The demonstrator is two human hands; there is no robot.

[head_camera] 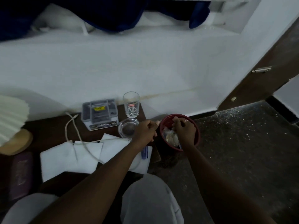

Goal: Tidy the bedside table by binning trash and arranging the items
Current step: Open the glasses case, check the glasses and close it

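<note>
My left hand (pixel 146 130) hovers as a curled fist over the right edge of the dark bedside table (pixel 53 131), beside a clear glass ashtray (pixel 126 128); I see nothing in it. My right hand (pixel 184 130), a ring on one finger, reaches down into the red bin (pixel 197 133) on the floor, fingers curled over crumpled wrappers (pixel 169 137). Whether those fingers hold anything is hidden. White paper sheets (pixel 69 157) lie on the table's front under a white cable (pixel 72 126).
A drinking glass (pixel 131 104) and a grey box (pixel 99 112) stand at the table's back by the white wall. A blue pen (pixel 144 152) lies on the paper. A lamp (pixel 13 120) and a dark book (pixel 19 173) sit at left. Speckled floor lies right.
</note>
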